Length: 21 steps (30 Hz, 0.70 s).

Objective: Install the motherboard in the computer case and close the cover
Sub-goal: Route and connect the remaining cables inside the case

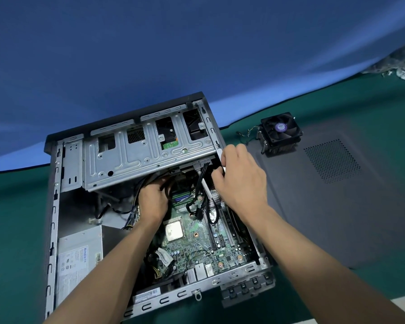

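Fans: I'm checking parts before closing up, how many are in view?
1: the fan sits on the cover lying right of the case. Others may be hidden inside it.

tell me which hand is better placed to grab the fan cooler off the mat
Right. The right hand is at the case's right edge, on the side where the fan cooler sits; the left hand is inside among cables.

No legible text on any label.
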Each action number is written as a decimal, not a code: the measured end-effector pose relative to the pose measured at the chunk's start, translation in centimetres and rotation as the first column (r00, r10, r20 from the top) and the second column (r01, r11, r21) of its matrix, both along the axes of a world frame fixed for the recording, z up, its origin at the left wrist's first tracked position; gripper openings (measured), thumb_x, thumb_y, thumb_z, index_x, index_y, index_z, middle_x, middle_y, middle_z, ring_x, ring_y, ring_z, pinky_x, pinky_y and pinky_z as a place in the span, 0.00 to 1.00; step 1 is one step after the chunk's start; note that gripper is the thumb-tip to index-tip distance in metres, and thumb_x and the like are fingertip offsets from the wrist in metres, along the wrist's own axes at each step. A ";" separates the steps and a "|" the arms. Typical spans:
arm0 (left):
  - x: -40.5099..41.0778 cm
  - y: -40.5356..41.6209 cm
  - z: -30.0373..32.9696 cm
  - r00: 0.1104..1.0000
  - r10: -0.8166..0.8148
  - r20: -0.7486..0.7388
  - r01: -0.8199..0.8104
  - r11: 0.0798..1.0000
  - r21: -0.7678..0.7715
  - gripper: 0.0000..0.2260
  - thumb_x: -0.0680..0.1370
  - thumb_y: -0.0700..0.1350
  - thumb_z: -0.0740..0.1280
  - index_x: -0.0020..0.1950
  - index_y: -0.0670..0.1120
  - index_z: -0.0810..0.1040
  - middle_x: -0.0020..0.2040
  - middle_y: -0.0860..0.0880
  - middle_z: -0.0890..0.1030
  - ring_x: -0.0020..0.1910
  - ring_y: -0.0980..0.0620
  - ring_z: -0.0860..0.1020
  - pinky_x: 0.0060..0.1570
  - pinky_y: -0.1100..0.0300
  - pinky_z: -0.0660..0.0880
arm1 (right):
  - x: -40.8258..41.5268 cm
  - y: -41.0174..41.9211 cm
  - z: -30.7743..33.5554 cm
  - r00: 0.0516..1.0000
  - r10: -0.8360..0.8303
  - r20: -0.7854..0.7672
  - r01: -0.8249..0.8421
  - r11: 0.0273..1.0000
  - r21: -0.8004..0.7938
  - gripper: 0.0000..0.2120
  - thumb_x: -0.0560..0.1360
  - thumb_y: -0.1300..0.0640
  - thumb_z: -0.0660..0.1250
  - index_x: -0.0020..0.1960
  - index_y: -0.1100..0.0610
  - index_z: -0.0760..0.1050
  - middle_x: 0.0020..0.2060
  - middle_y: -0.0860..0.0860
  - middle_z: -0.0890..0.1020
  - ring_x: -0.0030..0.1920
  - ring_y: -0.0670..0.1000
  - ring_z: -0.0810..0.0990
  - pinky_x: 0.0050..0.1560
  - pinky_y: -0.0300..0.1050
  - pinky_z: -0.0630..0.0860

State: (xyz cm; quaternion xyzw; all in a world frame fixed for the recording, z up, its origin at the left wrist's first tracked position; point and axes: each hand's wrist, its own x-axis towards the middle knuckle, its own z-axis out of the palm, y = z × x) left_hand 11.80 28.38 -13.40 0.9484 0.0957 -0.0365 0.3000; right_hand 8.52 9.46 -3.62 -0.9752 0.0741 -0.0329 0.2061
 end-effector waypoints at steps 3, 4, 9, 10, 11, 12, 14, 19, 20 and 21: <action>0.3 0.0 0.1 1.000 0.013 0.026 -0.011 0.999 -0.048 0.09 0.77 0.37 0.66 0.55 0.39 0.82 0.48 0.39 0.83 0.43 0.41 0.80 0.43 0.57 0.73 | 0.0 0.0 0.0 1.000 0.000 0.003 0.000 1.000 -0.004 0.05 0.75 0.56 0.59 0.49 0.56 0.66 0.45 0.49 0.68 0.42 0.50 0.66 0.35 0.43 0.61; 0.4 -0.1 0.1 0.999 0.010 0.032 -0.008 0.998 -0.056 0.09 0.77 0.37 0.66 0.55 0.38 0.82 0.48 0.39 0.83 0.43 0.41 0.80 0.42 0.58 0.73 | 0.0 0.0 0.0 1.000 0.001 0.004 -0.001 1.000 -0.006 0.05 0.75 0.56 0.59 0.49 0.56 0.66 0.45 0.49 0.68 0.42 0.50 0.66 0.35 0.43 0.61; 1.3 -0.2 1.0 0.990 0.088 -0.110 -0.094 0.994 -0.053 0.11 0.79 0.36 0.61 0.57 0.35 0.79 0.50 0.38 0.81 0.41 0.46 0.77 0.35 0.62 0.67 | 0.0 0.0 0.0 1.000 -0.003 0.003 0.003 1.000 -0.008 0.04 0.75 0.57 0.59 0.48 0.55 0.65 0.44 0.49 0.67 0.41 0.50 0.66 0.35 0.43 0.61; 1.4 -0.1 1.0 0.979 0.122 -0.161 -0.132 0.989 -0.059 0.12 0.79 0.35 0.59 0.58 0.36 0.78 0.48 0.39 0.79 0.40 0.49 0.75 0.34 0.65 0.66 | 0.0 0.0 0.0 1.000 -0.003 0.004 0.003 1.000 -0.008 0.04 0.75 0.57 0.59 0.48 0.55 0.65 0.44 0.49 0.67 0.41 0.50 0.66 0.35 0.43 0.61; 1.5 -0.1 1.1 0.971 0.138 -0.195 -0.152 0.987 -0.058 0.11 0.79 0.35 0.58 0.56 0.40 0.78 0.45 0.41 0.77 0.37 0.50 0.73 0.33 0.64 0.66 | 0.0 0.0 0.0 1.000 -0.002 0.004 0.003 1.000 -0.009 0.04 0.75 0.57 0.59 0.48 0.56 0.65 0.44 0.49 0.67 0.41 0.50 0.66 0.35 0.43 0.61; 1.6 0.0 1.1 0.968 0.158 -0.194 -0.173 0.983 -0.059 0.08 0.80 0.37 0.59 0.52 0.43 0.76 0.42 0.42 0.75 0.35 0.49 0.73 0.33 0.61 0.67 | 0.0 0.0 0.0 1.000 -0.002 0.005 0.002 1.000 -0.012 0.04 0.75 0.57 0.59 0.48 0.56 0.65 0.44 0.49 0.67 0.41 0.50 0.67 0.35 0.43 0.61; 1.4 -0.1 1.4 0.972 0.138 -0.189 -0.151 0.987 -0.060 0.03 0.79 0.38 0.63 0.47 0.43 0.76 0.38 0.40 0.76 0.29 0.47 0.71 0.30 0.58 0.67 | 0.0 0.1 0.0 1.000 -0.001 0.007 0.001 1.000 -0.023 0.04 0.75 0.57 0.59 0.49 0.56 0.66 0.45 0.49 0.68 0.41 0.50 0.67 0.34 0.42 0.61; 1.0 0.3 0.9 0.998 -0.017 -0.055 0.011 0.994 -0.107 0.11 0.78 0.40 0.66 0.60 0.43 0.80 0.46 0.39 0.82 0.36 0.50 0.73 0.39 0.61 0.69 | 0.0 0.0 0.0 1.000 -0.004 0.002 0.004 1.000 -0.021 0.04 0.75 0.57 0.59 0.49 0.56 0.66 0.45 0.49 0.68 0.41 0.50 0.67 0.34 0.42 0.60; 1.0 0.2 0.9 0.999 -0.010 -0.042 0.006 0.995 -0.104 0.11 0.78 0.39 0.66 0.59 0.42 0.80 0.47 0.39 0.82 0.38 0.49 0.74 0.40 0.61 0.69 | 0.0 0.0 -0.1 1.000 -0.004 0.001 0.004 1.000 -0.021 0.04 0.75 0.57 0.59 0.49 0.56 0.66 0.45 0.49 0.67 0.41 0.50 0.66 0.34 0.42 0.60; 1.0 0.3 0.7 1.000 0.003 -0.025 -0.005 0.995 -0.102 0.11 0.78 0.39 0.65 0.59 0.42 0.80 0.47 0.39 0.82 0.38 0.49 0.74 0.39 0.62 0.68 | 0.0 0.0 -0.1 1.000 -0.004 0.001 0.004 1.000 -0.020 0.04 0.75 0.57 0.59 0.49 0.56 0.66 0.44 0.49 0.67 0.41 0.50 0.66 0.33 0.41 0.60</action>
